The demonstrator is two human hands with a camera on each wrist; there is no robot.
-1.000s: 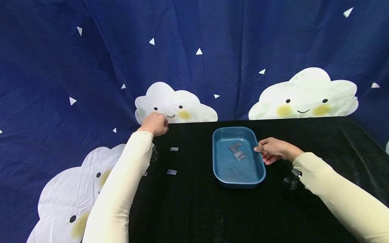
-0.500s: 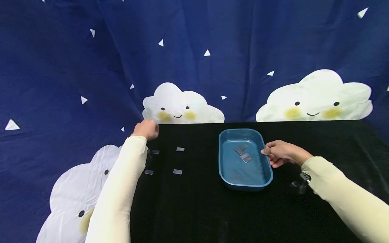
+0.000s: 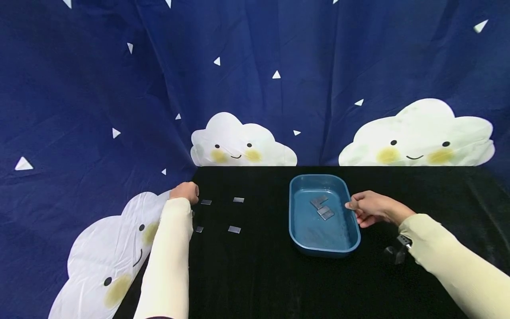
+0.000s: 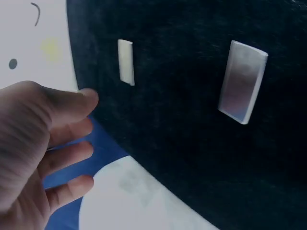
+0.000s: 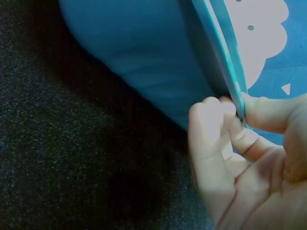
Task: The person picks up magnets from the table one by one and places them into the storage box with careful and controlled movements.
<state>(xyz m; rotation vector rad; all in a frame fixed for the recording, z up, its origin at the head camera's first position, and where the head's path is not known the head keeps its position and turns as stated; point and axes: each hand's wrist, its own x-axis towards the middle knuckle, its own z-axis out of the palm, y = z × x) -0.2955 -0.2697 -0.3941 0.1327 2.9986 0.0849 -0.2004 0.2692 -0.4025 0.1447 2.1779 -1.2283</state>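
Note:
My left hand (image 3: 185,192) hovers at the left side of the black cloth, beside a small grey metallic plate (image 3: 206,202). In the left wrist view its fingers are loosely bent and hold nothing; two of the plates, a narrow-looking one (image 4: 126,62) and a wider-looking one (image 4: 243,82), lie apart from the fingertips. My right hand (image 3: 372,208) pinches the right rim of a blue plastic basin (image 3: 311,232), thumb inside and fingers outside. Inside the basin lie several similar metallic plates (image 3: 325,212), some touching or overlapping.
More plates lie spaced out on the black cloth (image 3: 255,274): one at the back (image 3: 238,200), one in front of it (image 3: 234,229), and another near the left sleeve (image 3: 199,229). A blue curtain (image 3: 239,88) with white clouds hangs behind and along the left.
My left hand has moved left and nearer to me, uncovering plates that it or the sleeve hid. The right hand keeps its hold on the basin rim. The head view has shifted slightly.

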